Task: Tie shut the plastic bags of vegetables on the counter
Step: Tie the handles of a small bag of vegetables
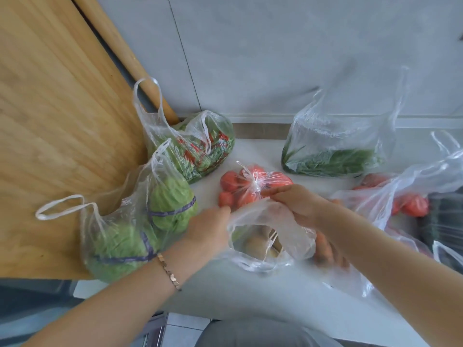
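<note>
Clear plastic bag point(283, 221): thin, crinkled, mouth gaping; rim pinched in curled fingers of left hand point(208, 229) and right hand point(298, 204).

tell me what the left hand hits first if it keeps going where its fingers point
Probably the tied tomato bag, lying just ahead of the left hand; how close they are is unclear.

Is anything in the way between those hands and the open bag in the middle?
Nothing visible is. The left hand and the right hand both hold the open bag by its rim. The knotted tomato bag lies just behind their fingers, not between them and the plastic.
</note>
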Available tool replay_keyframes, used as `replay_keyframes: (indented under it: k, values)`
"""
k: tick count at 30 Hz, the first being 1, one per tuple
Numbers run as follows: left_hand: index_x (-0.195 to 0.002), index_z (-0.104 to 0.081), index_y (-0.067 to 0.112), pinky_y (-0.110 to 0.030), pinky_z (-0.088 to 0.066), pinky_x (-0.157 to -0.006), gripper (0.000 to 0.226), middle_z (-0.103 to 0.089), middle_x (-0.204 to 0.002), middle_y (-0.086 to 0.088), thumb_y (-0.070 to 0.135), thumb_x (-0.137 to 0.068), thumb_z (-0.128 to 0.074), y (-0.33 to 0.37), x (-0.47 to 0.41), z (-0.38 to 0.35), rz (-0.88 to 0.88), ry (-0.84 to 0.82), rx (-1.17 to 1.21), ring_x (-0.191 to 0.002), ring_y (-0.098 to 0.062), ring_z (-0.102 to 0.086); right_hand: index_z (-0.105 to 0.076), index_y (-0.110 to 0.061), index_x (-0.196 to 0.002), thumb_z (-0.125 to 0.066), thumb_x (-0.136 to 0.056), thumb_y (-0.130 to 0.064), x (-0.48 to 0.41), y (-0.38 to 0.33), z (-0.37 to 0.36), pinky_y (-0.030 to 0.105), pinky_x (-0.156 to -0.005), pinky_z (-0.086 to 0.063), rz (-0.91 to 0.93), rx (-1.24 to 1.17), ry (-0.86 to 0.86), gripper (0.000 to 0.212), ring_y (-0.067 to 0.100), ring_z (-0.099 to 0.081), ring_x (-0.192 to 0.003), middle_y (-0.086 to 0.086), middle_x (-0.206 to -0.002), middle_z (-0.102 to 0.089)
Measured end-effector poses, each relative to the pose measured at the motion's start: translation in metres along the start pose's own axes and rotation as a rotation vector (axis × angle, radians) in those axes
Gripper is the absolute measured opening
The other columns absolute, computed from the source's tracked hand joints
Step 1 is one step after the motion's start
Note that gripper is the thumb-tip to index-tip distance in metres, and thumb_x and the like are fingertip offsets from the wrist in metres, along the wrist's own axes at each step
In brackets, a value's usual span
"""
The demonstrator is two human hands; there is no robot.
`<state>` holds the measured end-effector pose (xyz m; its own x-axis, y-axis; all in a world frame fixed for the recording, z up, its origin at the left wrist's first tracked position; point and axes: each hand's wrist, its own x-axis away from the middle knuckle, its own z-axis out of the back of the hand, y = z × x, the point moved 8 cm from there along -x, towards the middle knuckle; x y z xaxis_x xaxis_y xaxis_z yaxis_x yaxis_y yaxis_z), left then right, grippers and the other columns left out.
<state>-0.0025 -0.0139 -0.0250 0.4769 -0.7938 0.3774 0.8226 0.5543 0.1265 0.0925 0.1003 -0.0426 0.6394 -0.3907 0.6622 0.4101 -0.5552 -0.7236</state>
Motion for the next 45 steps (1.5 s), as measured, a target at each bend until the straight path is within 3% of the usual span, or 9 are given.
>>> replay_keyframes:
  k: [8, 13, 17, 21, 24, 28, 34, 40, 45]
  values:
    - [-0.135, -0.036, 0.024, -0.037, -0.055, -0.081, 0.071, -0.048, -0.133, -0.009, -0.013, -0.075, -0.047, -0.045, 0.018, 0.039, -0.388, 0.387, 0.038, -0.109, -0.027, -0.057, -0.057, -0.001, -0.098, -0.02, -0.081, 0.026, -0.001, -0.006, -0.01, 0.022, -0.065, -0.057, 0.086, -0.37, -0.107, 0.05, 0.025, -0.059, -0.094, 0.01, -0.088, -0.059]
    - [-0.135, 0.032, 0.041, -0.041, 0.017, -0.115, 0.104, 0.041, -0.143, 0.016, 0.013, -0.076, -0.049, -0.049, 0.029, -0.025, -0.591, -0.044, -0.332, -0.136, -0.009, 0.032, -0.058, -0.004, -0.108, -0.062, -0.073, 0.017, -0.005, -0.01, -0.005, 0.013, -0.068, -0.053, 0.317, 0.107, 0.106, 0.04, 0.02, -0.061, -0.102, 0.012, -0.11, -0.063]
    - [-0.147, -0.005, 0.027, -0.05, -0.008, -0.116, 0.12, -0.004, -0.155, -0.004, 0.058, -0.052, -0.072, -0.041, 0.02, -0.029, -0.516, 0.211, -0.351, -0.142, -0.025, -0.003, -0.054, -0.01, -0.085, -0.08, -0.067, -0.021, -0.007, -0.01, -0.001, 0.022, -0.062, -0.052, 0.338, 0.388, 0.352, 0.034, 0.015, -0.06, -0.071, 0.009, -0.084, -0.066]
    - [-0.119, -0.054, 0.024, -0.055, -0.031, -0.108, 0.053, -0.023, -0.151, -0.009, 0.032, -0.071, -0.075, -0.039, 0.011, -0.005, -0.275, 0.356, 0.087, -0.137, -0.035, -0.026, -0.038, -0.018, -0.054, -0.068, -0.076, -0.013, -0.008, -0.016, -0.012, 0.015, -0.048, -0.033, 0.444, 0.522, 0.37, 0.038, 0.001, -0.041, -0.041, -0.009, -0.048, -0.046]
    - [-0.082, -0.054, 0.011, -0.037, -0.037, -0.101, 0.008, -0.042, -0.141, -0.01, 0.013, -0.083, -0.062, -0.054, 0.008, 0.012, -0.176, 0.499, 0.299, -0.124, -0.024, -0.044, -0.053, -0.006, -0.064, -0.052, -0.081, -0.009, -0.003, -0.022, -0.006, 0.023, -0.063, -0.036, 0.505, 0.535, 0.405, 0.017, 0.016, -0.047, -0.069, 0.008, -0.079, -0.052]
    - [-0.073, -0.042, 0.017, -0.014, -0.041, -0.069, 0.021, -0.056, -0.085, -0.004, 0.005, -0.088, -0.051, -0.088, 0.01, 0.014, 0.082, 0.528, 0.997, -0.075, 0.003, -0.053, -0.06, -0.017, -0.087, -0.057, -0.087, -0.011, 0.012, -0.014, -0.006, 0.008, -0.06, -0.044, 0.502, 0.226, 0.214, 0.007, -0.001, -0.058, -0.063, -0.013, -0.071, -0.063]
    - [-0.104, -0.065, 0.003, -0.037, -0.042, -0.096, 0.032, -0.071, -0.102, -0.01, 0.01, -0.09, -0.037, -0.079, -0.005, -0.013, 0.135, 0.087, 2.106, -0.105, -0.02, -0.062, -0.073, -0.009, -0.083, -0.056, -0.065, -0.006, 0.032, -0.018, -0.056, 0.016, -0.072, -0.051, 0.563, -0.075, -0.203, 0.025, 0.007, -0.067, -0.08, -0.007, -0.078, -0.073]
    - [-0.075, -0.063, 0.005, -0.047, -0.05, -0.086, 0.05, -0.073, -0.082, -0.009, 0.007, -0.031, -0.086, -0.082, -0.005, -0.018, 0.05, 0.071, 2.402, -0.09, -0.024, -0.071, -0.064, -0.007, -0.06, -0.074, -0.046, -0.018, 0.002, -0.007, -0.071, 0.038, -0.079, -0.052, 0.305, -0.646, -0.288, 0.02, 0.021, -0.069, -0.078, 0.015, -0.068, -0.064]
    - [-0.062, -0.037, 0.016, -0.021, -0.053, -0.05, 0.029, -0.035, -0.039, 0.005, 0.005, -0.087, -0.045, -0.077, -0.008, -0.02, 0.219, 0.062, 2.334, -0.031, -0.005, -0.037, -0.041, -0.017, -0.047, -0.044, -0.085, -0.022, -0.017, 0.017, -0.059, 0.015, -0.044, -0.048, 0.086, -1.113, -0.163, 0.039, 0.004, -0.03, -0.026, -0.007, -0.031, -0.028]
